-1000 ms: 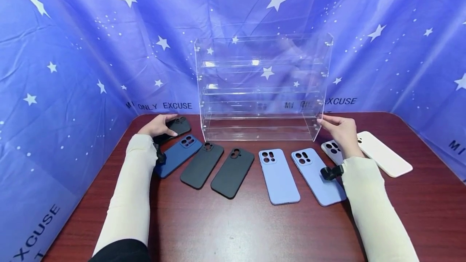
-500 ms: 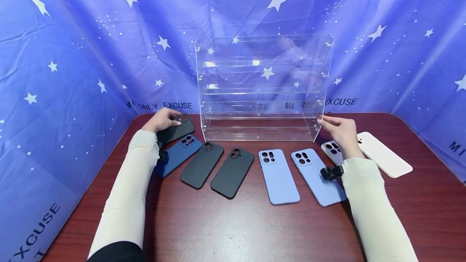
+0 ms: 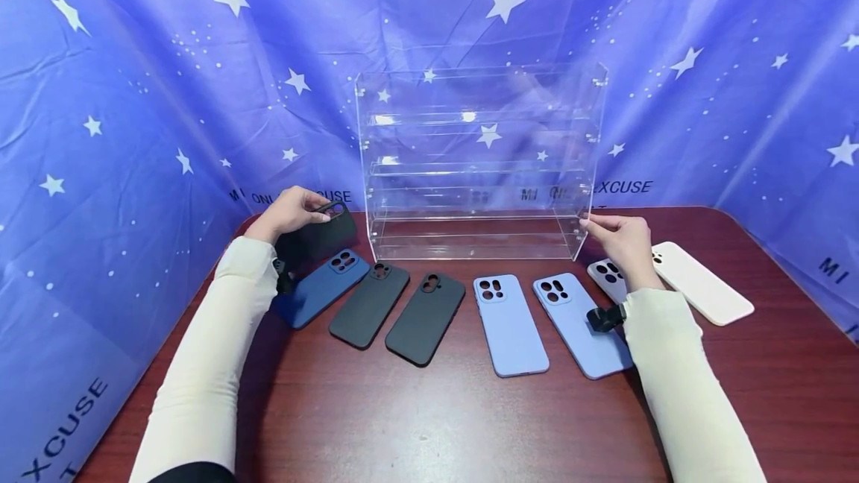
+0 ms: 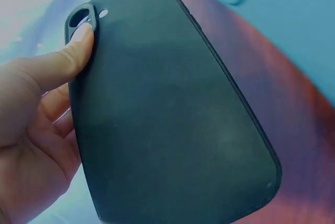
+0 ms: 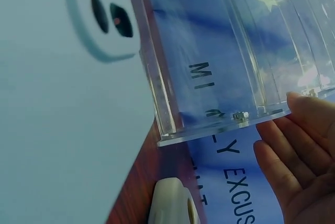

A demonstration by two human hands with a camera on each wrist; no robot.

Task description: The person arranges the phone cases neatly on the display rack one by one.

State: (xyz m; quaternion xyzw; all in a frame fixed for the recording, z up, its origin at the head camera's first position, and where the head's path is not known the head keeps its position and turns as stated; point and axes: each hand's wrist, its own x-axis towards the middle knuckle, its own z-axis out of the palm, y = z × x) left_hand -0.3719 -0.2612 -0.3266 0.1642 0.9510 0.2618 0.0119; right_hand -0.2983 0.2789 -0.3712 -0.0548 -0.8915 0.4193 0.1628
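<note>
In the head view my left hand pinches a black phone case near its camera cutout and holds it tilted up at the back left. The left wrist view shows the thumb by the cutout, fingers behind, and the case's flat back facing the camera. My right hand grips the right side of a clear acrylic display rack, thumb at the panel's edge and fingers outside it. Just in front of the left hand lies a dark blue phone case. A white phone case rests right of the right hand.
Two more black cases and two light blue cases lie in a row before the rack on the reddish-brown table. A pale case is partly hidden by the right wrist. A starry blue curtain hangs behind.
My left hand has raised the black case's camera end off the table, so it now stands tilted. The right hand keeps its place at the rack; the other cases stay put.
</note>
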